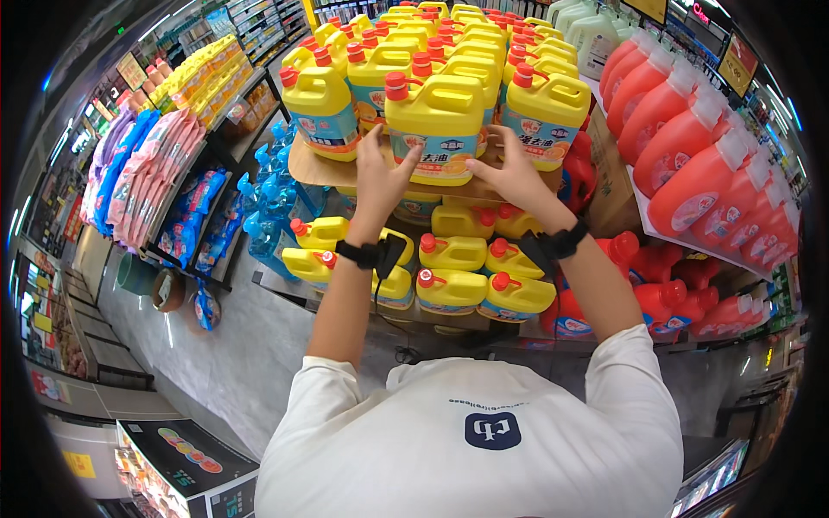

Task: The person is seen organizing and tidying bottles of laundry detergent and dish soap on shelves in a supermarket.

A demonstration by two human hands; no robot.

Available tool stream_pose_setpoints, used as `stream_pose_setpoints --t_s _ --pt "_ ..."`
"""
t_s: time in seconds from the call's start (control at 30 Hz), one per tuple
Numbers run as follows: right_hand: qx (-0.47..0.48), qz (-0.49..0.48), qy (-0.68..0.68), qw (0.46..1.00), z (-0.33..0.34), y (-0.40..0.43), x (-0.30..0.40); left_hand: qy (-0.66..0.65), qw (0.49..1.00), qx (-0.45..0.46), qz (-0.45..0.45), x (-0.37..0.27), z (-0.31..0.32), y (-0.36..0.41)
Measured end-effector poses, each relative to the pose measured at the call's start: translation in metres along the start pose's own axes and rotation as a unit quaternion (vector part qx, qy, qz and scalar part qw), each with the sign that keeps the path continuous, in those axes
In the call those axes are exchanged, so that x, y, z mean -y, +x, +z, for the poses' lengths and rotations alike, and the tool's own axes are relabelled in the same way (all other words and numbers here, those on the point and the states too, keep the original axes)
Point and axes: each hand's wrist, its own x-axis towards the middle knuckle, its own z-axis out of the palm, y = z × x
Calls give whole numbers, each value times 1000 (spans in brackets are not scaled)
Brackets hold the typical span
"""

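A yellow detergent jug (pixel 435 129) with a red cap and blue label stands upright at the front of a wooden shelf board (pixel 311 169). My left hand (pixel 386 165) is at its left side, fingers spread, thumb over the label's edge. On the right, my right hand (pixel 508 167) has its thumb by the jug's lower right edge and its fingers apart; whether either hand touches the jug is hard to tell. Similar jugs stand beside it, one on the left (pixel 320 120) and one on the right (pixel 544 120), with several rows behind.
More yellow jugs (pixel 453 291) fill the lower level under the board. Blue bottles (pixel 269 213) stand left of it. Red bottles (pixel 693 188) line a slanted shelf at right, with red jugs (pixel 615 252) below. A rack of bagged goods (pixel 149 175) stands further left, beside the grey floor (pixel 239 349).
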Motion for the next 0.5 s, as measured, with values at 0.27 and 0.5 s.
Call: stream_pose_setpoints --t_s 0.27,0.5 --pt "-14 34 -2 999 41 17 7 -198 962 184 -35 20 21 18" --pt "-89 -45 152 983 50 -14 16 -239 963 122 21 -7 -12 -1"
